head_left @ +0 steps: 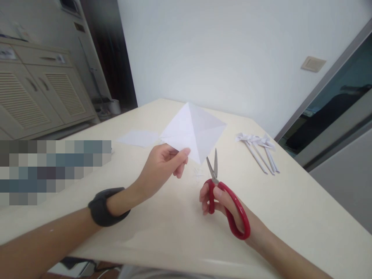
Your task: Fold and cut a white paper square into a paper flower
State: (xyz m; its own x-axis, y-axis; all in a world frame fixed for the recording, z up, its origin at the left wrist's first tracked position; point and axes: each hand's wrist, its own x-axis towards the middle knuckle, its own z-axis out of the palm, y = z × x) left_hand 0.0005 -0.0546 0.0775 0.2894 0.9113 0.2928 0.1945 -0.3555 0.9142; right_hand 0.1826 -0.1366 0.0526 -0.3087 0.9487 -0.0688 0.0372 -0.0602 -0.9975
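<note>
The left hand (pixel 162 162) is pinching the creased white paper square (pixel 193 130) by its 7 o'clock edge above the table (pixel 290 209), while the right hand (pixel 221 205) is gripping red scissors (pixel 223 197) whose 2 blades, gaping at 5 o'clock, are risking a crooked cut if the floppy sheet is sagging.

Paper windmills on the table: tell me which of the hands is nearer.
Right. The right hand, holding the red scissors, sits closer to the paper windmills; the left hand is farther left.
</note>
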